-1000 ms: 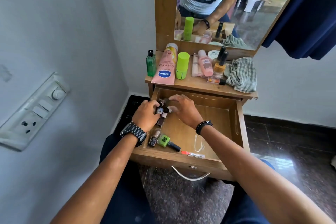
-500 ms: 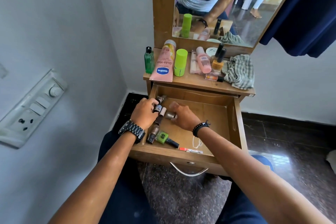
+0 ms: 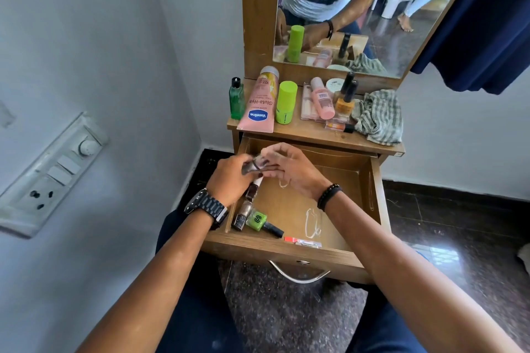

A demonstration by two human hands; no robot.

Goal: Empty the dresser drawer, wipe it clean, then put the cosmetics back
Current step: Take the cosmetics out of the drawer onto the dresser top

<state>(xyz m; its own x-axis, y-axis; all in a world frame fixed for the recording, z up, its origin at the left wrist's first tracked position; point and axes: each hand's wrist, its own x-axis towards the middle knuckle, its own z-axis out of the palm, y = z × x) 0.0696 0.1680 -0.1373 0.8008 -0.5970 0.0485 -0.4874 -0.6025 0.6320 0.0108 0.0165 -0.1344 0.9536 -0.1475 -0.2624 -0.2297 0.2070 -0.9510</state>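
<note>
Both hands have lifted, together clasping small bottles. Emptying is unfinished: 3 bottles remain in the drawer, which is not yet wiped.

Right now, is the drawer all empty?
No, the drawer still holds a green bottle, a brown bottle and a small red item.

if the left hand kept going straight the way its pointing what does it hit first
The left hand points right, toward the right hand, and they already meet around the small blurred bottles between them. So it would probably press into those bottles and the right hand's fingers first; depth is unclear.
</note>
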